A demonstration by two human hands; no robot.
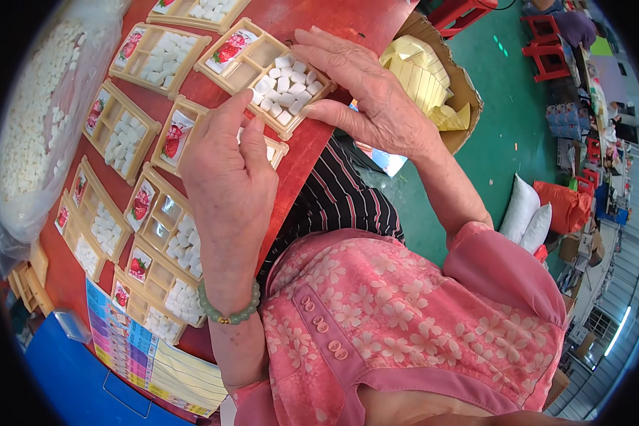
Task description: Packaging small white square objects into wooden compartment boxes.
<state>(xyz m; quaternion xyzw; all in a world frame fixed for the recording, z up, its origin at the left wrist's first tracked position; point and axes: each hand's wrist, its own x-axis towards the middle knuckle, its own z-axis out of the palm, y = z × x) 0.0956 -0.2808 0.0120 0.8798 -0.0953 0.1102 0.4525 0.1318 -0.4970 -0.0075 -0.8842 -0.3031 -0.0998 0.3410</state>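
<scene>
A pale divided tray (224, 80) sits near the table's right edge. It holds a strawberry card (232, 50), two bare compartments and a larger one of small white pillow-shaped pieces (285, 86). My right hand (369, 96) grips the tray's right end, fingers along the far side and thumb at the near corner. My left hand (227, 174) has its index fingertip on the near-left rim beside the white pieces, with the thumb just below against the outer side; its other fingers are hidden. Beneath that hand another tray (179, 135) with a strawberry card is partly covered.
Several similar filled trays (149, 96) crowd the red table (326, 18). A clear plastic bag (46, 121) of white pieces lies at the left. A printed sheet (145, 348) hangs over the near edge by a blue surface (78, 387). Right stands a cardboard box (468, 117) with yellow contents.
</scene>
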